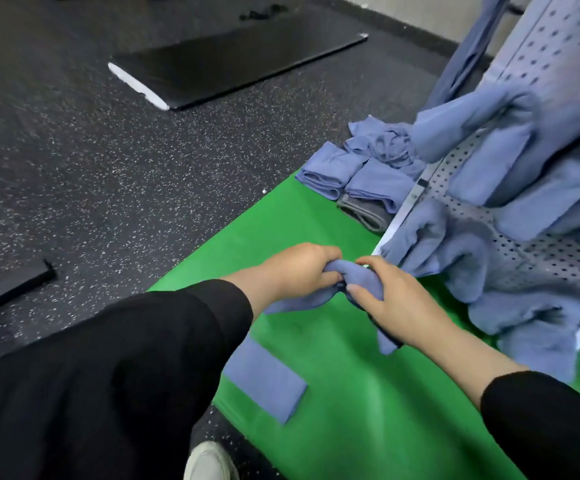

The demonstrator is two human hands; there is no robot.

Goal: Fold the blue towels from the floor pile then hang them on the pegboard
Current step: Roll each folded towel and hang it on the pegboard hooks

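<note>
A bunched blue towel point(350, 271) is held above the green mat point(333, 393). My left hand point(299, 268) grips its left side, and my right hand point(388, 299) grips its right side; loose ends hang below both hands. A flat folded blue towel point(264, 382) lies on the mat near me. Folded blue towels point(333, 171) and a crumpled blue pile point(385, 140) lie at the mat's far end. The grey pegboard point(537, 57) stands on the right, with several blue towels point(523, 147) hanging on it.
A grey folded towel point(364, 211) lies under the blue stack. A black board with a white edge point(233, 67) lies on the speckled dark floor point(108, 168). Another black panel point(8, 289) is at the left. My shoe point(209, 462) shows at the bottom.
</note>
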